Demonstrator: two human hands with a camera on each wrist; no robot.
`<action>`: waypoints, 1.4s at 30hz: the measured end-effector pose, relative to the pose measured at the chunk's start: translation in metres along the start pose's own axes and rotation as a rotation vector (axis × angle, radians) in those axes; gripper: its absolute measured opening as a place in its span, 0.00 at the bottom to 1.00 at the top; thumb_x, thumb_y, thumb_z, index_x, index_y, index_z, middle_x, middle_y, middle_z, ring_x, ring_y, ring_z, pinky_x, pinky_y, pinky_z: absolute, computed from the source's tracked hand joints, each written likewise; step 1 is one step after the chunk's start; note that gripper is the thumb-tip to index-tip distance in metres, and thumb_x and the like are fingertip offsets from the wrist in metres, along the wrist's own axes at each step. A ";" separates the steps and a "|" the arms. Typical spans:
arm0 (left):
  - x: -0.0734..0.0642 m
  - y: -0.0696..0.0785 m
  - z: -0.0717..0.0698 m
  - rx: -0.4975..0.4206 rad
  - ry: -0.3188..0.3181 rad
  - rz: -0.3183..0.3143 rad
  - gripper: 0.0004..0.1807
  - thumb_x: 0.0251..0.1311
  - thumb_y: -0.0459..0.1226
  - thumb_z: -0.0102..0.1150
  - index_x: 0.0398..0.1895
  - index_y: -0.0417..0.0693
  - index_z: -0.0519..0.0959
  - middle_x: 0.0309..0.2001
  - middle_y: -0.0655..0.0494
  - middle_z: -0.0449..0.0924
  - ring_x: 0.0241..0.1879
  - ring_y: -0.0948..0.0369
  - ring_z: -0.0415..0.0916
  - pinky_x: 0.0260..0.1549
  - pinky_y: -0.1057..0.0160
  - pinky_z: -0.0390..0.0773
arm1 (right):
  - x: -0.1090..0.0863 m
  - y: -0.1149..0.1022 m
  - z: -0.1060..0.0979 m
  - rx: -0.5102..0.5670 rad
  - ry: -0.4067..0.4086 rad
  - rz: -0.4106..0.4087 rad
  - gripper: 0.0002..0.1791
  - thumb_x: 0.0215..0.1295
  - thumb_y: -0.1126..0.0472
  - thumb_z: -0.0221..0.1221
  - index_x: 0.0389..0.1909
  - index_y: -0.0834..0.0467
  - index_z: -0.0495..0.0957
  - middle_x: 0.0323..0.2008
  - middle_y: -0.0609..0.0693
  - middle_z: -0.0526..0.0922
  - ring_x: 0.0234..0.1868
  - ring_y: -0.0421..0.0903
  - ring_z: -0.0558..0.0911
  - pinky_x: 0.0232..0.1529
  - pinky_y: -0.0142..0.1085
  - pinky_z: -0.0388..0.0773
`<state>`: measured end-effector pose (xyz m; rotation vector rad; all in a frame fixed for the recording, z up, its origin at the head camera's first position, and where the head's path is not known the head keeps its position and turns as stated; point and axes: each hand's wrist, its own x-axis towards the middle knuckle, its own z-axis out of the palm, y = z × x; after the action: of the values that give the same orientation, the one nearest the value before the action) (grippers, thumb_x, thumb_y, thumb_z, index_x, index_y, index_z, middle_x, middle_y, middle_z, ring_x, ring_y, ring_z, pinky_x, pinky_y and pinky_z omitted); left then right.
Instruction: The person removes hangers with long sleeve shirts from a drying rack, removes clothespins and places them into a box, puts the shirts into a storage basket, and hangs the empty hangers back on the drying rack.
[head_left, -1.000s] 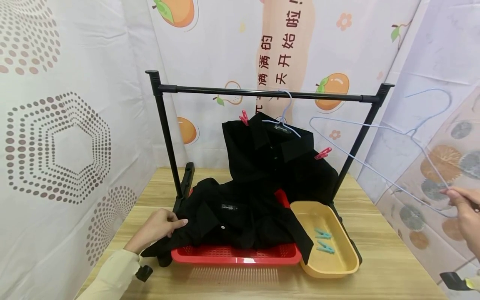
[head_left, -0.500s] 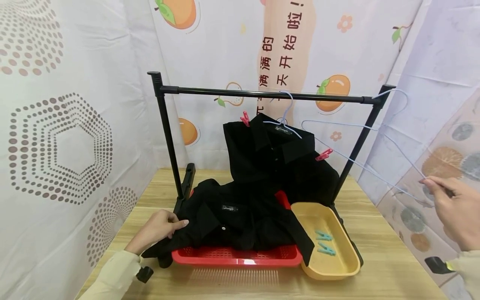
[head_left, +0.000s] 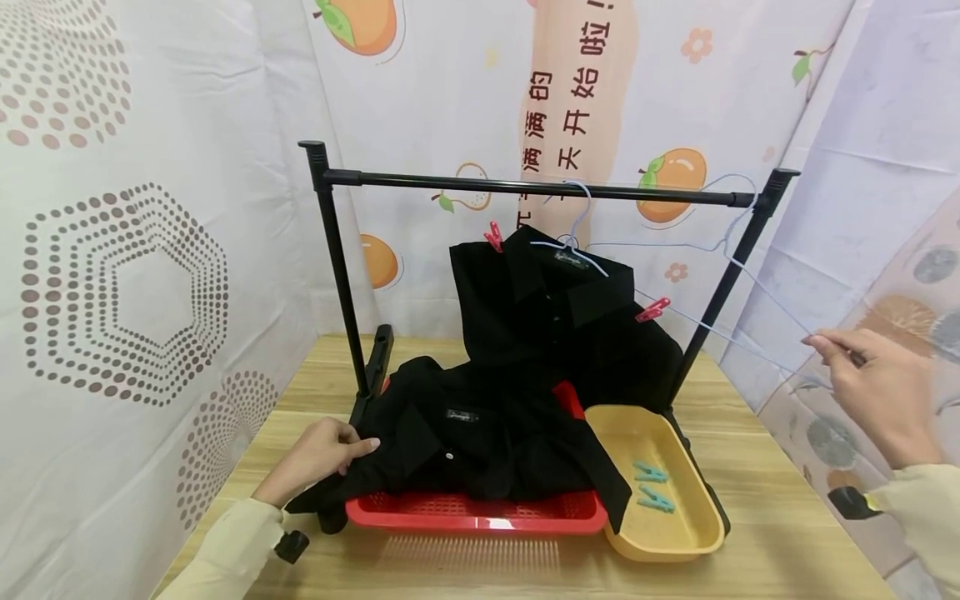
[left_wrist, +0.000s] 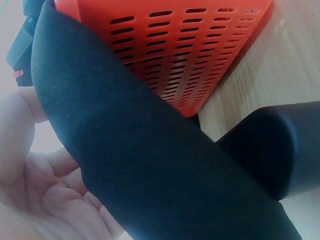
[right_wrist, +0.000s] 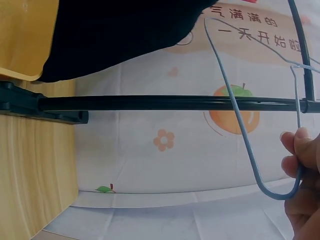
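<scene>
A black shirt (head_left: 480,446) with a collar and a pale button lies bunched over a red basket (head_left: 480,523). My left hand (head_left: 315,458) pinches its left end between thumb and fingers; in the left wrist view the dark cloth (left_wrist: 135,130) covers part of the fingers. Raised at the right, my right hand (head_left: 877,387) grips a light blue wire hanger (right_wrist: 245,135) by one end. The hanger's hook overlaps the right end of the rack's bar in the head view, and its far end passes behind a second black shirt (head_left: 487,308).
That second shirt hangs on a blue hanger from the black rack (head_left: 465,181), with a red clothespin (head_left: 492,237) at the left shoulder and another (head_left: 652,310) at the right. Right of the basket stands a yellow tray (head_left: 671,546) holding teal clothespins (head_left: 652,472). Printed curtains surround the wooden table.
My right hand has moved left from the right edge, carrying the hanger toward the rack and behind the hung shirt's right side. The left hand stays on the shirt in the basket.
</scene>
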<state>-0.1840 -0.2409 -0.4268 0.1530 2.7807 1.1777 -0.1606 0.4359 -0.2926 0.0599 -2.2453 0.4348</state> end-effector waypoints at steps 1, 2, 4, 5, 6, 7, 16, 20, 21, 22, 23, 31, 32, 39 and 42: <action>0.000 0.000 0.000 -0.004 -0.001 0.001 0.19 0.66 0.49 0.68 0.22 0.46 0.82 0.18 0.53 0.74 0.21 0.57 0.73 0.25 0.59 0.70 | -0.001 0.000 0.001 -0.006 -0.012 -0.003 0.08 0.70 0.63 0.65 0.40 0.63 0.89 0.26 0.08 0.62 0.23 0.18 0.63 0.25 0.21 0.60; 0.001 0.000 0.000 -0.008 -0.002 0.002 0.19 0.66 0.49 0.68 0.22 0.46 0.82 0.18 0.53 0.74 0.21 0.57 0.73 0.25 0.59 0.70 | -0.001 0.001 0.001 -0.008 -0.020 -0.004 0.08 0.70 0.62 0.65 0.40 0.63 0.89 0.27 0.07 0.62 0.23 0.18 0.63 0.24 0.22 0.60; 0.001 0.000 0.001 -0.008 -0.003 0.002 0.20 0.66 0.49 0.68 0.22 0.46 0.82 0.17 0.53 0.73 0.21 0.56 0.72 0.25 0.58 0.69 | -0.003 0.002 0.003 -0.019 -0.031 -0.010 0.08 0.69 0.62 0.65 0.40 0.62 0.89 0.28 0.06 0.62 0.24 0.16 0.63 0.25 0.23 0.60; 0.001 0.000 0.001 -0.005 -0.003 0.001 0.20 0.66 0.49 0.69 0.22 0.46 0.82 0.17 0.53 0.74 0.21 0.56 0.73 0.25 0.58 0.70 | -0.004 0.003 0.004 -0.023 -0.039 -0.010 0.08 0.70 0.62 0.65 0.40 0.62 0.89 0.28 0.06 0.62 0.24 0.15 0.62 0.26 0.24 0.61; 0.001 0.000 0.002 -0.002 -0.003 -0.001 0.20 0.66 0.49 0.69 0.22 0.46 0.82 0.17 0.53 0.74 0.21 0.56 0.73 0.25 0.59 0.70 | -0.005 0.004 0.005 -0.025 -0.045 -0.007 0.08 0.70 0.62 0.65 0.40 0.62 0.89 0.28 0.07 0.62 0.24 0.15 0.63 0.26 0.24 0.61; 0.001 -0.001 0.002 0.001 -0.003 -0.003 0.19 0.66 0.49 0.69 0.22 0.46 0.82 0.18 0.53 0.74 0.21 0.56 0.73 0.25 0.59 0.70 | -0.005 0.005 0.006 -0.021 -0.053 -0.004 0.08 0.70 0.61 0.65 0.40 0.62 0.89 0.28 0.08 0.64 0.24 0.16 0.63 0.26 0.24 0.61; 0.002 0.000 0.002 0.009 -0.009 -0.004 0.19 0.66 0.49 0.68 0.23 0.46 0.82 0.18 0.53 0.75 0.21 0.56 0.74 0.24 0.58 0.70 | -0.011 0.011 0.012 -0.001 -0.127 0.095 0.16 0.75 0.55 0.61 0.47 0.65 0.87 0.26 0.34 0.80 0.27 0.20 0.64 0.33 0.33 0.61; 0.003 -0.001 0.001 0.024 -0.003 -0.001 0.20 0.65 0.51 0.69 0.23 0.47 0.83 0.19 0.54 0.75 0.20 0.57 0.74 0.24 0.59 0.71 | -0.015 0.011 0.014 -0.005 -0.168 0.127 0.20 0.77 0.51 0.58 0.51 0.65 0.85 0.40 0.60 0.83 0.31 0.21 0.63 0.36 0.38 0.59; 0.003 -0.001 0.001 0.021 -0.002 -0.004 0.20 0.64 0.52 0.69 0.23 0.47 0.83 0.19 0.54 0.75 0.21 0.57 0.75 0.24 0.59 0.71 | -0.017 0.010 0.015 -0.003 -0.167 0.124 0.19 0.77 0.52 0.58 0.51 0.64 0.85 0.42 0.61 0.82 0.31 0.21 0.63 0.36 0.38 0.60; 0.003 -0.001 0.001 0.019 -0.003 -0.008 0.21 0.64 0.53 0.69 0.24 0.47 0.83 0.19 0.54 0.76 0.21 0.57 0.75 0.24 0.59 0.71 | -0.018 0.010 0.016 0.006 -0.161 0.117 0.19 0.76 0.53 0.59 0.52 0.64 0.85 0.44 0.62 0.81 0.31 0.21 0.63 0.36 0.38 0.60; 0.003 -0.001 0.000 0.012 -0.003 -0.013 0.21 0.64 0.54 0.69 0.24 0.47 0.83 0.20 0.54 0.76 0.21 0.58 0.75 0.24 0.59 0.72 | -0.019 0.009 0.017 0.008 -0.151 0.111 0.18 0.76 0.54 0.59 0.53 0.64 0.85 0.44 0.61 0.81 0.31 0.21 0.63 0.36 0.37 0.60; -0.002 -0.011 -0.009 -0.026 -0.014 -0.026 0.23 0.62 0.58 0.69 0.28 0.47 0.84 0.24 0.54 0.79 0.24 0.58 0.75 0.25 0.60 0.76 | -0.042 -0.008 0.037 0.140 0.158 0.123 0.13 0.66 0.61 0.68 0.45 0.65 0.85 0.28 0.41 0.72 0.30 0.23 0.64 0.37 0.25 0.58; -0.003 -0.012 -0.011 -0.022 -0.013 -0.023 0.23 0.62 0.58 0.69 0.30 0.47 0.84 0.24 0.54 0.79 0.24 0.58 0.75 0.25 0.59 0.76 | -0.045 -0.012 0.040 0.157 0.171 0.103 0.11 0.65 0.61 0.68 0.43 0.65 0.84 0.26 0.38 0.72 0.28 0.23 0.65 0.36 0.23 0.59; -0.002 -0.021 -0.018 -0.071 0.006 -0.065 0.36 0.59 0.57 0.72 0.54 0.37 0.75 0.31 0.47 0.79 0.24 0.55 0.76 0.27 0.55 0.78 | -0.068 -0.049 0.071 0.221 -0.241 -0.107 0.04 0.70 0.61 0.66 0.41 0.57 0.84 0.24 0.40 0.80 0.22 0.31 0.72 0.25 0.26 0.69; 0.001 -0.024 -0.019 -0.070 -0.043 -0.083 0.42 0.61 0.58 0.70 0.65 0.34 0.71 0.39 0.45 0.78 0.29 0.55 0.77 0.29 0.56 0.80 | -0.077 -0.067 0.093 0.253 -0.553 -0.137 0.09 0.75 0.55 0.62 0.45 0.55 0.85 0.24 0.40 0.78 0.23 0.34 0.73 0.24 0.32 0.71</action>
<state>-0.1889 -0.2710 -0.4312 0.0552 2.6774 1.2340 -0.1656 0.3348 -0.3863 0.5187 -2.6853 0.6893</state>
